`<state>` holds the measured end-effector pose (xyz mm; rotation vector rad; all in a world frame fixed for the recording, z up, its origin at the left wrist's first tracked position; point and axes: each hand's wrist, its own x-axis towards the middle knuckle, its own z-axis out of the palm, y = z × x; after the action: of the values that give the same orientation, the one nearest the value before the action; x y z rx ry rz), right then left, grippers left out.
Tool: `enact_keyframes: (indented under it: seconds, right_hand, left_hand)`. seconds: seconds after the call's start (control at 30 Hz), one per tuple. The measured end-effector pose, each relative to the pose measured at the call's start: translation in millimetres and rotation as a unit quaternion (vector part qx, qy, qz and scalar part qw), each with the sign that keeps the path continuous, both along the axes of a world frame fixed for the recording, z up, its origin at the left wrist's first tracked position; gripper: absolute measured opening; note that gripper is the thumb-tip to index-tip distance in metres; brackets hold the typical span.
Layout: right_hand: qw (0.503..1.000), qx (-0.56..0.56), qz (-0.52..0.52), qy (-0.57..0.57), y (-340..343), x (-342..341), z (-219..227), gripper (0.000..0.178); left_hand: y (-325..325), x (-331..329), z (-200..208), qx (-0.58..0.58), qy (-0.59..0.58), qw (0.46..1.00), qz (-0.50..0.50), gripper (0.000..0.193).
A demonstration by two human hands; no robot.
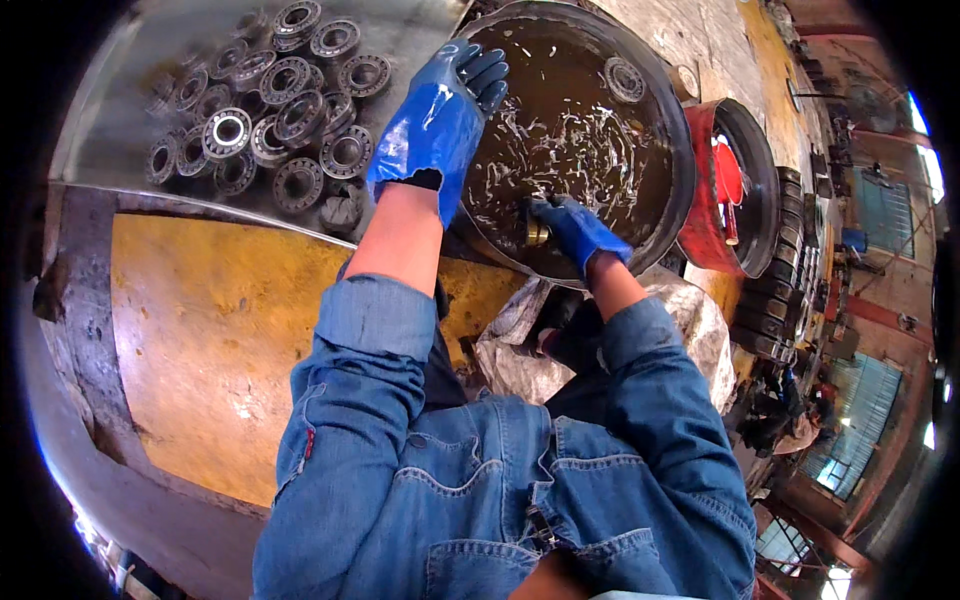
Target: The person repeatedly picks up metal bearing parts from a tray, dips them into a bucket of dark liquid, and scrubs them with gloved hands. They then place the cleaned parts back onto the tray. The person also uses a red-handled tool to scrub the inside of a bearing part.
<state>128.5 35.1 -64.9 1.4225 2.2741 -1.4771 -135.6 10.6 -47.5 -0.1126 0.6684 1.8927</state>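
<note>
My left hand (447, 110), in a blue rubber glove, is over the left rim of a round tub (684, 170). Its fingers are stretched out, and nothing shows in them. Inside the tub is murky brown liquid with pale streaks on its surface. My right hand (582, 232), also gloved in blue, is low over the tub's near side, closed on a brass-coloured round part (537, 234). The part's far side is dark and hard to make out. One roller bearing (625, 80) shows at the tub's far right.
Several roller bearings (300, 186) lie heaped on a metal tabletop (110, 150) at the far left. Right of the tub stands a red drum (703, 190) with a red dish-like object (728, 172) inside. A yellow board (210, 350) and crumpled pale sheeting (515, 345) are nearer me.
</note>
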Motion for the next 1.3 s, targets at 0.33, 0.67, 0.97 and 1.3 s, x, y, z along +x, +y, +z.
enact_keyframes:
  seconds: [0.33, 0.67, 0.97, 1.3]
  right_hand:
    - [0.994, 0.063, 0.044, 0.074, 5, 66, -87, 0.04]
    - [0.991, 0.046, 0.045, -0.115, 33, 29, -81, 0.048]
    - [0.998, 0.035, 0.015, -0.055, 4, -5, -21, 0.04]
    - [0.998, -0.049, -0.025, -0.001, 1, 18, -36, 0.038]
  left_hand:
    - [-13, 18, 23, 0.024, 0.031, 0.999, -0.028, 0.041]
    - [-5, 13, 12, 0.021, -0.002, 0.999, -0.039, 0.038]
    - [-11, 17, 20, 0.025, 0.012, 0.999, -0.028, 0.039]
    - [-10, 17, 20, 0.029, 0.026, 0.998, -0.042, 0.044]
